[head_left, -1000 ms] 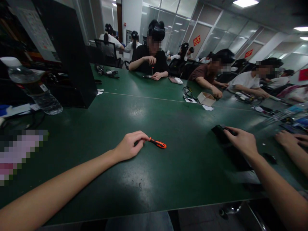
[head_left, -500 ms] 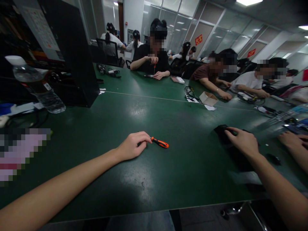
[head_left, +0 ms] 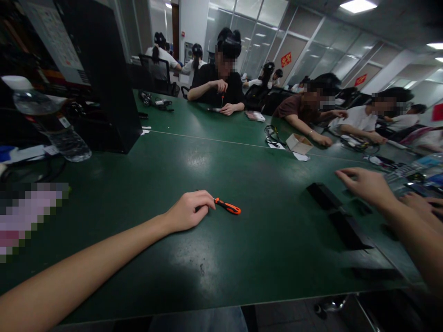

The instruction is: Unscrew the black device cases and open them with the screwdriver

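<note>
My left hand (head_left: 194,210) rests on the green table (head_left: 145,184), its fingers curled down. Something dark shows between thumb and fingers, too hidden to name. An orange and black screwdriver (head_left: 228,206) lies with its handle to the right; its shaft runs to my left fingertips, and I cannot tell if they touch it. My right hand (head_left: 368,184) is raised at the right, fingers stretched to the left and apart from the thumb, holding nothing I can see. Below and left of it lie a black block-shaped piece (head_left: 324,196) and a longer black piece (head_left: 349,230), nearly end to end.
A tall black case (head_left: 100,78) and a water bottle (head_left: 51,120) stand on the left. Farther back are a small open box (head_left: 299,143) and cables (head_left: 272,134). Co-workers sit opposite; another person's hand (head_left: 415,203) is close behind my right arm.
My right hand has come off the black pieces and moved up and to the right, leaving them on the table. My left hand and the screwdriver have stayed in place.
</note>
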A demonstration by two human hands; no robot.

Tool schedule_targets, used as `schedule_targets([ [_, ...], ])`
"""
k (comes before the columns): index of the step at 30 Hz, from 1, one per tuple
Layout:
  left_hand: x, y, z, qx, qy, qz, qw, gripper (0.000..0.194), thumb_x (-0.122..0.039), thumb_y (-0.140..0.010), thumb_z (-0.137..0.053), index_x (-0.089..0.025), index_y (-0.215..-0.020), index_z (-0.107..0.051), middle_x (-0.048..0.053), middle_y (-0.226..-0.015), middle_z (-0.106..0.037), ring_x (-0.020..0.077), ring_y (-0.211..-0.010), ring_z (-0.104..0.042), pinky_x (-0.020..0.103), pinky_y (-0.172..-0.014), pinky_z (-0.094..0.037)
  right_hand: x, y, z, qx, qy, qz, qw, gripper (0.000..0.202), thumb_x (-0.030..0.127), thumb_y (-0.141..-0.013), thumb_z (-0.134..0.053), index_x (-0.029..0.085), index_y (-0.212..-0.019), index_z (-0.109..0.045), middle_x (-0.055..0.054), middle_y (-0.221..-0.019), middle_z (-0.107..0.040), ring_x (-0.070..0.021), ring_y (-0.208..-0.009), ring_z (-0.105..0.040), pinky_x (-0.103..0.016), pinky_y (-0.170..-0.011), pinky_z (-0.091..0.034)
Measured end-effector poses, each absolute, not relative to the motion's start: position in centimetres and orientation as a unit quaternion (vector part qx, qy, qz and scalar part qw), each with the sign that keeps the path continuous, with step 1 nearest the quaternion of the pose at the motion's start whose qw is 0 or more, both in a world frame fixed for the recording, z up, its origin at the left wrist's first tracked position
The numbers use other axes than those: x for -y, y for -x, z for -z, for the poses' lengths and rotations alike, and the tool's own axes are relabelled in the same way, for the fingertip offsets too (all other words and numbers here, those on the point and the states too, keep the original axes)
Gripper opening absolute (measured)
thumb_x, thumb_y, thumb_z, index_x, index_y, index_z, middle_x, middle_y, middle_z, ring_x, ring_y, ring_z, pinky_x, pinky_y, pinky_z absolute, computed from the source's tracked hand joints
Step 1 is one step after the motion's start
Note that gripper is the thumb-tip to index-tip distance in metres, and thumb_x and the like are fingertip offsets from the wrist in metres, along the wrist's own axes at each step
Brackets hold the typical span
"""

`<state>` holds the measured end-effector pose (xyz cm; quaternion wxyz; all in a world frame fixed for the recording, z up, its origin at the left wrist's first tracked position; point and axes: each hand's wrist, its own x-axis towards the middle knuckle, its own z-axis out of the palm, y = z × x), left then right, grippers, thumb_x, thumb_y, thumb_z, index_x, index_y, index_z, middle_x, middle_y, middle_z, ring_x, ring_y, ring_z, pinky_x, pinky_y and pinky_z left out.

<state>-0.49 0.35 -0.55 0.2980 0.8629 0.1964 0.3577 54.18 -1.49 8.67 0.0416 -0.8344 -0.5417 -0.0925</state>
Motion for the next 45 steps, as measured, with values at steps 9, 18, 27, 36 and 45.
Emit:
schedule_targets([
  [9,-0.5,0.5,0.6,-0.189,-0.868,-0.355,0.292,0.026,-0.006,-0.091,-0.048,-0.018,-0.092,-0.071,0.008,-0.1,-0.073,0.019,-0.099,-0.069,0.033,-0.093,-0.053,-1.5,-54.3,-11.6,0.535,0.813,0.195,0.125,0.037,0.031,-0.102,-0.042,0.009,-0.108,-0.071,-0.019,-0.107,-0.072,-0.024,-0.103,-0.063,-0.032,-0.085,-0.04],
  [18,-0.5,0.5,0.6,-0.184,-0.866,-0.366,0.288,0.026,-0.005,-0.091,-0.047,-0.018,-0.092,-0.07,0.006,-0.098,-0.073,0.0184,-0.096,-0.069,0.032,-0.092,-0.054,-1.3,-54.7,-2.5,0.565,0.814,0.069,0.113,0.022,0.032,-0.092,-0.054,0.021,-0.074,-0.061,-0.009,-0.088,-0.071,-0.0204,-0.083,-0.059,-0.031,-0.076,-0.04],
  [27,-0.6,0.5,0.8,-0.178,-0.869,-0.369,0.278,0.025,-0.004,-0.091,-0.049,-0.016,-0.093,-0.071,0.007,-0.1,-0.073,0.0178,-0.098,-0.069,0.032,-0.092,-0.054,-0.7,-55.4,-3.1,0.564,0.801,0.096,0.175,0.036,0.036,-0.097,-0.042,0.024,-0.063,-0.046,-0.004,-0.067,-0.054,-0.0181,-0.07,-0.048,-0.032,-0.069,-0.033],
  [36,-0.5,0.5,0.8,-0.169,-0.876,-0.365,0.267,0.026,-0.004,-0.092,-0.048,-0.016,-0.093,-0.071,0.007,-0.099,-0.073,0.0182,-0.099,-0.069,0.033,-0.096,-0.053,-0.7,-54.9,-2.1,0.635,0.758,0.052,0.139,0.037,0.03,-0.096,-0.053,0.023,-0.062,-0.042,0.003,-0.064,-0.044,-0.0139,-0.064,-0.042,-0.03,-0.07,-0.032],
  [45,-0.5,0.6,1.2,-0.167,-0.877,-0.36,0.27,0.026,-0.006,-0.092,-0.049,-0.016,-0.094,-0.072,0.007,-0.101,-0.073,0.0188,-0.1,-0.069,0.034,-0.096,-0.053,-0.8,-54.4,-2.2,0.624,0.771,0.039,0.118,0.034,0.041,-0.097,-0.059,0.018,-0.073,-0.055,0.002,-0.073,-0.056,-0.0123,-0.069,-0.052,-0.029,-0.072,-0.044],
])
